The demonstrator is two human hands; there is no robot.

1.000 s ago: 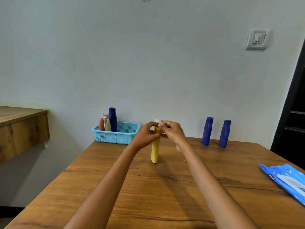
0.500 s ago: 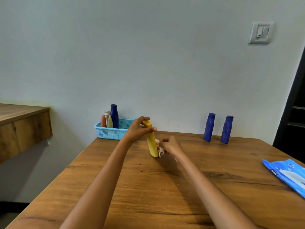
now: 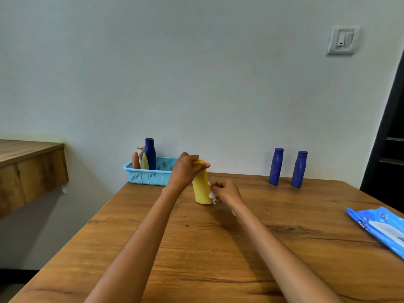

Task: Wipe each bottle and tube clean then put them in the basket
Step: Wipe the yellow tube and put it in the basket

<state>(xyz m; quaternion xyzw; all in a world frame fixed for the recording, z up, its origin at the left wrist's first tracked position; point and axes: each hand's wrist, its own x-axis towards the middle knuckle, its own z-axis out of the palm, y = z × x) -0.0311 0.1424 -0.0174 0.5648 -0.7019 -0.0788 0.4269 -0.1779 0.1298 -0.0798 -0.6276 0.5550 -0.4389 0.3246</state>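
Observation:
My left hand (image 3: 185,169) grips the top of a yellow tube (image 3: 201,189) that stands slightly tilted over the wooden table (image 3: 196,248). My right hand (image 3: 227,192) presses a small crumpled white wipe (image 3: 212,196) against the tube's lower right side. A light blue basket (image 3: 150,177) sits at the table's far left corner, holding a dark blue bottle (image 3: 150,153), a pale yellow tube (image 3: 144,161), an orange-red tube (image 3: 135,160) and a white tube behind them. Two dark blue bottles (image 3: 276,166) (image 3: 298,169) stand upright at the far right by the wall.
A blue pack of wet wipes (image 3: 380,228) lies at the table's right edge. A wooden counter (image 3: 28,167) juts from the left, apart from the table. A light switch (image 3: 342,40) is on the wall and a dark doorway (image 3: 391,149) is at the right.
My right hand with the wipe dropped from the tube's top to its lower side. My left hand shifted its hold to the cap, and the tube turned to show its broad face.

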